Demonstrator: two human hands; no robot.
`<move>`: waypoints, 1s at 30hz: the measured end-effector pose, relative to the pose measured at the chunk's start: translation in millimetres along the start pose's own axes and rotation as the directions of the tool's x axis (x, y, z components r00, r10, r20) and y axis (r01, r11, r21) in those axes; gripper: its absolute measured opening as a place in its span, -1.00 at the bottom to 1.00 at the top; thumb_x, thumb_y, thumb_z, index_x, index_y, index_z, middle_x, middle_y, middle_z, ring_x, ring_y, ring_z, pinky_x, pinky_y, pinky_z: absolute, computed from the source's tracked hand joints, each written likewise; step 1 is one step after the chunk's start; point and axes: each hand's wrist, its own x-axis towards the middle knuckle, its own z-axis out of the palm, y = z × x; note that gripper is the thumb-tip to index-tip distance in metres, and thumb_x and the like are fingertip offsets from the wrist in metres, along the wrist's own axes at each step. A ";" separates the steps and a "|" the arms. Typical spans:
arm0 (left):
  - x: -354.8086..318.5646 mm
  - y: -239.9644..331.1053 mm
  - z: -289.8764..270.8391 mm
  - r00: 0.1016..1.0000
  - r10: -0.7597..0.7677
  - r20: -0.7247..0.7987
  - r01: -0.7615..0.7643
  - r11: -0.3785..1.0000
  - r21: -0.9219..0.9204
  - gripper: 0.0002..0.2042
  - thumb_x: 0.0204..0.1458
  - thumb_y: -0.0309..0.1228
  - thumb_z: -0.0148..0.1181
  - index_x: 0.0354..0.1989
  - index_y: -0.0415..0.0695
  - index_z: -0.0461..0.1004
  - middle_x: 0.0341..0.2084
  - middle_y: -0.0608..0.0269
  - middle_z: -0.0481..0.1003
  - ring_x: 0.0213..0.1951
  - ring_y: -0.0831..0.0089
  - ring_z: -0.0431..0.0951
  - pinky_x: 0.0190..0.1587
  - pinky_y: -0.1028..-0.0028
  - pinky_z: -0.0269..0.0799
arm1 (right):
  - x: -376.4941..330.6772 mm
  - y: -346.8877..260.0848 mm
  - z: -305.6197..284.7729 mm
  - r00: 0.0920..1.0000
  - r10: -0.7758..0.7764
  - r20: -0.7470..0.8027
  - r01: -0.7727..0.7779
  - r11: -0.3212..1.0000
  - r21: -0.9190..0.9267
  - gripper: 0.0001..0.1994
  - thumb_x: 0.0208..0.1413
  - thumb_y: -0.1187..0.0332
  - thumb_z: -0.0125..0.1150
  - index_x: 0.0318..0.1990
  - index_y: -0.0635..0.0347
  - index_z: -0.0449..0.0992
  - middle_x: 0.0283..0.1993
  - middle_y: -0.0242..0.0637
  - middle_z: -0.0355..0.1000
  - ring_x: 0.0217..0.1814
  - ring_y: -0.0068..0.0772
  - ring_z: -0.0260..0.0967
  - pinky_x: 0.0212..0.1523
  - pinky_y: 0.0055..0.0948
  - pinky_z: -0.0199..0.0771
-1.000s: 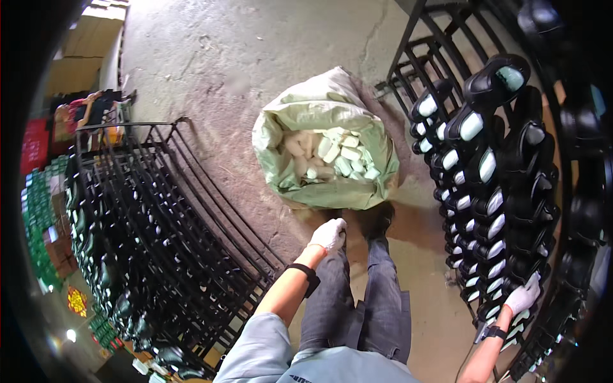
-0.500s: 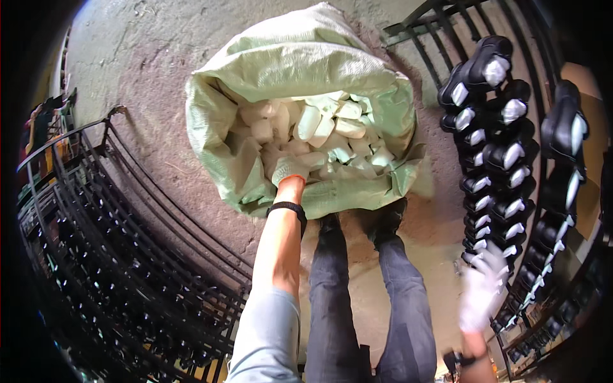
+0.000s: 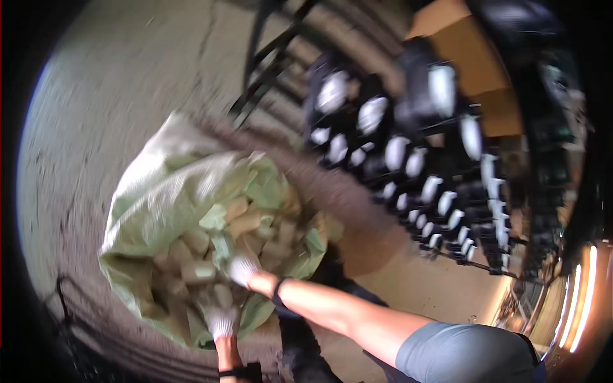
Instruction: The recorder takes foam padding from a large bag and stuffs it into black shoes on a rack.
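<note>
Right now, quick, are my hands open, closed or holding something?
Left hand: in the sack, fingers unclear; can't tell.
Right hand: also in there, blurred; can't tell.

A big, pale green sack (image 3: pixel 159 198) sits on the floor (image 3: pixel 108 121) with its top wide open. Its sides are soft and full of folds, and the far side stands up high. Inside lie lots of little rounded lumps (image 3: pixel 198 271), all jumbled up. Some look white, some tan, and many are blurry.
</note>
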 end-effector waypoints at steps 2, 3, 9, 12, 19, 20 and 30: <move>-81.9 -65.8 -113.8 0.951 -0.307 -0.042 0.308 0.922 0.236 -0.11 -0.12 -0.26 0.54 0.48 -0.17 0.37 0.43 -0.34 0.31 0.35 -0.27 0.48 0.37 -0.01 0.48 | -14.6 -131.0 -116.9 0.939 0.106 0.327 -0.241 0.883 0.404 -0.70 0.30 0.19 0.23 0.00 0.24 0.58 -0.11 -0.11 0.52 0.08 -0.01 0.49 0.09 0.12 0.50; -92.9 -41.1 -123.1 0.978 -0.209 -0.015 0.210 0.970 0.126 -0.06 -0.19 -0.22 0.56 0.49 -0.14 0.36 0.45 -0.37 0.24 0.32 -0.37 0.46 0.36 -0.08 0.48 | -27.6 -102.5 -173.4 0.954 0.137 0.267 -0.235 0.893 0.383 -0.72 0.25 0.20 0.24 -0.06 0.21 0.60 -0.15 -0.13 0.51 0.04 -0.01 0.48 0.03 0.11 0.49; -173.9 202.8 -224.7 0.740 0.653 0.160 -0.498 0.692 -0.522 0.00 -0.31 -0.28 0.63 0.48 -0.15 0.37 0.43 -0.32 0.19 0.42 -0.36 0.28 0.44 -0.10 0.36 | -100.7 -32.8 -448.7 0.987 0.140 0.073 -0.119 0.963 -0.244 -0.70 0.13 0.22 0.34 -0.08 0.22 0.62 -0.23 -0.20 0.45 -0.08 -0.02 0.41 0.08 -0.05 0.44; -213.2 284.3 -282.6 0.556 0.775 0.300 -0.584 0.621 -0.522 -0.01 -0.26 -0.31 0.63 0.50 -0.20 0.35 0.44 -0.31 0.25 0.48 -0.33 0.24 0.50 -0.11 0.30 | -125.4 -54.5 -535.0 0.779 0.626 0.032 -0.324 0.358 0.876 -0.49 0.30 0.37 0.42 0.36 0.23 0.47 0.08 -0.26 0.57 0.13 -0.37 0.54 0.27 -0.31 0.56; -277.6 453.0 -319.6 0.177 0.894 0.412 -0.684 0.413 -0.601 -0.12 -0.17 -0.46 0.57 0.48 -0.18 0.43 0.51 -0.35 0.17 0.47 -0.27 0.33 0.50 -0.04 0.36 | -244.7 44.9 -720.2 0.621 0.773 -0.126 -0.020 0.177 0.984 -0.61 0.50 0.26 0.26 0.35 0.20 0.45 0.20 -0.25 0.53 0.09 -0.48 0.57 0.05 -0.42 0.68; -287.0 472.8 -316.6 0.127 0.912 0.390 -0.703 0.360 -0.613 -0.13 -0.17 -0.46 0.56 0.47 -0.19 0.44 0.50 -0.34 0.17 0.47 -0.25 0.35 0.49 -0.02 0.38 | -258.0 78.6 -732.1 0.498 0.856 -0.136 0.095 0.102 0.990 -0.61 0.50 0.26 0.28 0.32 0.24 0.45 0.21 -0.22 0.52 0.13 -0.46 0.57 0.09 -0.39 0.68; -344.1 499.5 -298.4 0.087 0.884 0.459 -0.746 0.363 -0.559 -0.09 -0.15 -0.33 0.67 0.49 -0.14 0.42 0.48 -0.33 0.26 0.53 -0.31 0.26 0.48 -0.07 0.37 | -173.4 222.9 -794.3 0.476 0.170 -0.863 -0.583 0.796 -0.165 -0.73 0.47 0.17 0.29 0.08 0.17 0.60 -0.15 -0.18 0.63 -0.17 -0.23 0.62 -0.07 -0.16 0.63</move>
